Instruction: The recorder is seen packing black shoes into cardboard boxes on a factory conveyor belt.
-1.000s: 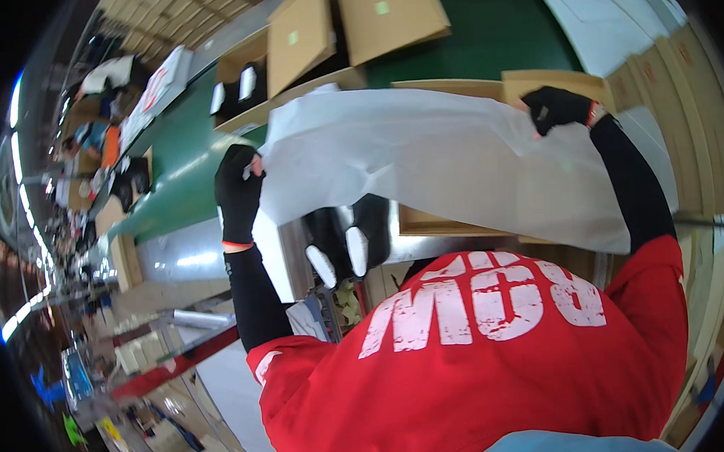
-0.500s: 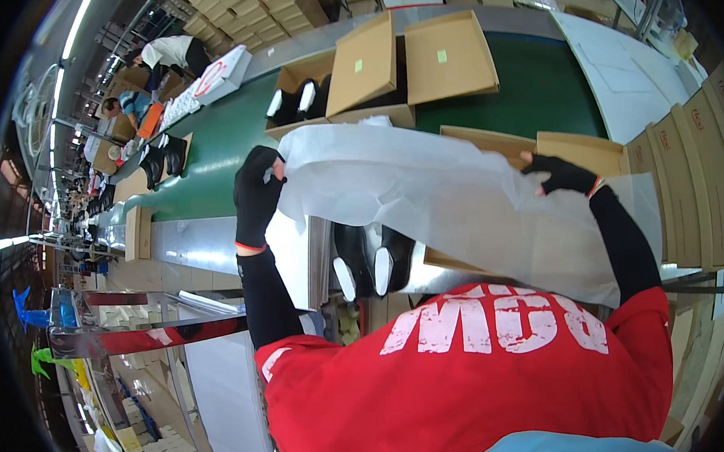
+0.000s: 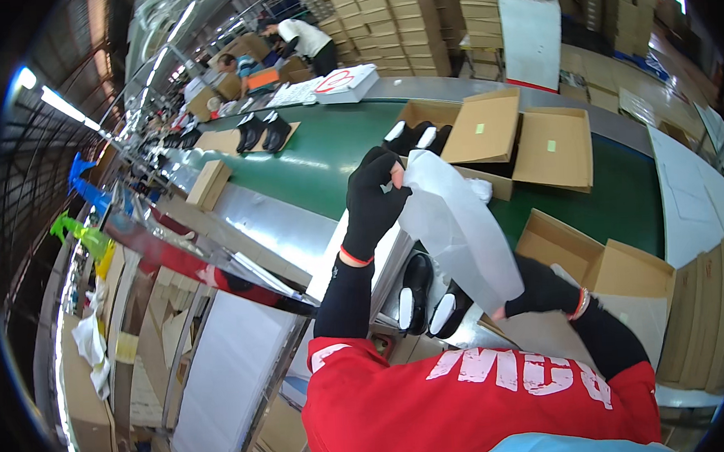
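Between my hands hangs a sheet of thin white tissue paper (image 3: 458, 221), gathered into a narrow curved band. My left hand (image 3: 373, 199), in a black fingerless glove, pinches its upper left end. At its lower right end, my gloved right hand (image 3: 539, 285) grips the paper, the fingers partly hidden. Just below the sheet, a pair of black shoes (image 3: 416, 289) with white parts facing me lies on the metal table edge. Beside my right hand stands an open brown cardboard box (image 3: 599, 256), partly covered by my arm.
A green conveyor belt (image 3: 334, 158) crosses ahead, with another open shoebox (image 3: 497, 184) holding black shoes. Farther left, black boots (image 3: 275, 132) stand on cardboard. Stacked flat boxes (image 3: 702, 314) are at the right, a rack (image 3: 223, 381) at the left. Two people work at the far belt.
My hands have drawn closer together, my right hand moving down and inward. The wide-stretched tissue paper is now folded into a narrower band. My view has turned left.
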`<state>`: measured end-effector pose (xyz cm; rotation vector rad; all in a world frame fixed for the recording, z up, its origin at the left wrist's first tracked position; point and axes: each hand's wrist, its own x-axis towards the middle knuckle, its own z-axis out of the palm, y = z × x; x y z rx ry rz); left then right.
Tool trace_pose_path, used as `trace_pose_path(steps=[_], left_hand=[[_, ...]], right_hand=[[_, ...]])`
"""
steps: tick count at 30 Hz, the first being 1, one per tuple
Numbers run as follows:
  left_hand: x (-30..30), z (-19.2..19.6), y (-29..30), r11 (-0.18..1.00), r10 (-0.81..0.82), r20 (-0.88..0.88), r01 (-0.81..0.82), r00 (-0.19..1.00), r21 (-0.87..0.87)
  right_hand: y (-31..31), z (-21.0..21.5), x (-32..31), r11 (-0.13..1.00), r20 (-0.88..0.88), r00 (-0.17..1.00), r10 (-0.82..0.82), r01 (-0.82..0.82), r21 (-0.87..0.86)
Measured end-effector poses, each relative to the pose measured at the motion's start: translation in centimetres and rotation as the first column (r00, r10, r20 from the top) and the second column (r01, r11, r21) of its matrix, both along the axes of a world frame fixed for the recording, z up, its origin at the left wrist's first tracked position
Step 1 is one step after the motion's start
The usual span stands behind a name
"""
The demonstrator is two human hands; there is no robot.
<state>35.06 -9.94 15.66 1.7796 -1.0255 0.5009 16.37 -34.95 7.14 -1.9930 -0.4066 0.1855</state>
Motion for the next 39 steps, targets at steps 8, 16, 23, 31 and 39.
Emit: trace_pose_path(steps=[8,16,23,31,39], left_hand=[[-7.8,3.5,1.1,0.781,-0.078,0.250,-0.097,0.965,0.617],[-3.0,-6.2,-2.9,0.320,-0.442,-0.277,0.438,0.853,0.840],[1.3,-8.6,2.0,0.612,-0.261,-0.423,0.488,0.868,0.622],[-3.2,-6.9,5.7,0.633,-0.111,-0.558,0.492,0.822,0.598],[-10.3,-9.4,6.4,0.364,-0.218,-0.347,0.406,0.912,0.838]], right_hand=[[-0.2,-1.6,0.3,0.996,0.089,0.993,-0.083,0.080,0.037],[-0.2,1.3,-0.1,0.997,0.003,0.998,0.068,-0.068,-0.027],[-4.7,-9.5,-6.3,0.935,0.009,0.999,-0.037,0.037,-0.353],[-8.8,-12.4,-8.5,0.841,0.182,0.955,-0.234,0.293,-0.455],[-13.5,-10.1,-8.5,0.718,0.256,0.879,-0.403,0.477,-0.506]])
